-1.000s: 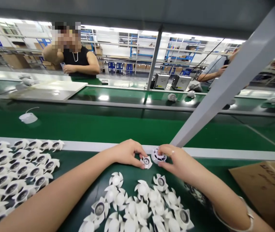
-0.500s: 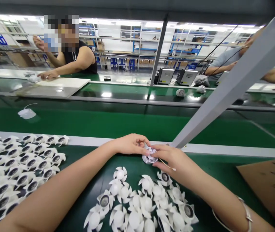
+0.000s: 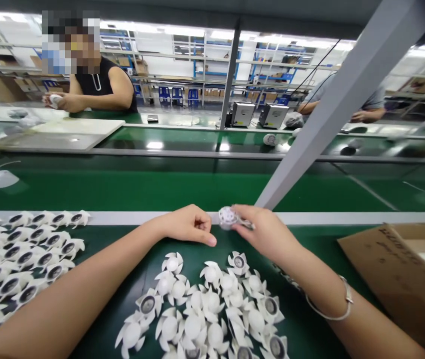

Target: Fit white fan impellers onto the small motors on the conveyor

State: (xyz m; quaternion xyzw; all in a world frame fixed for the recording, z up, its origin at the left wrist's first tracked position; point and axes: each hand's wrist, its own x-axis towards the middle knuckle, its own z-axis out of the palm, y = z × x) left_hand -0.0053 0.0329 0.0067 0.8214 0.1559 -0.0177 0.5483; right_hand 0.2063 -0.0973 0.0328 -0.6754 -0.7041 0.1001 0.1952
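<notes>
My right hand point(image 3: 262, 224) pinches a white round slotted plastic part point(image 3: 227, 217) between thumb and fingertips, above the belt's near rail. A thin wire trails from the part beneath the fingers. To its left, my left hand point(image 3: 190, 224) is apart from the part, its fingers curled in and its thumb stretched out; nothing shows in it. Below both hands lies a loose pile of white fan impellers point(image 3: 212, 301), some face up, others showing dark round hubs. More impellers point(image 3: 21, 254) stand in rows at the left, hub side up.
A cardboard box point(image 3: 395, 274) stands at the right. A slanted grey post point(image 3: 309, 134) rises beyond my right hand. White parts with wires point(image 3: 1, 178) lie on the green belt point(image 3: 160, 187). Across it, a person point(image 3: 103, 85) holds a white part; another sits behind the post.
My left hand has come off the round part, which my right hand now holds alone. The view has turned slightly right. The co-worker opposite has brought both hands together around a white part.
</notes>
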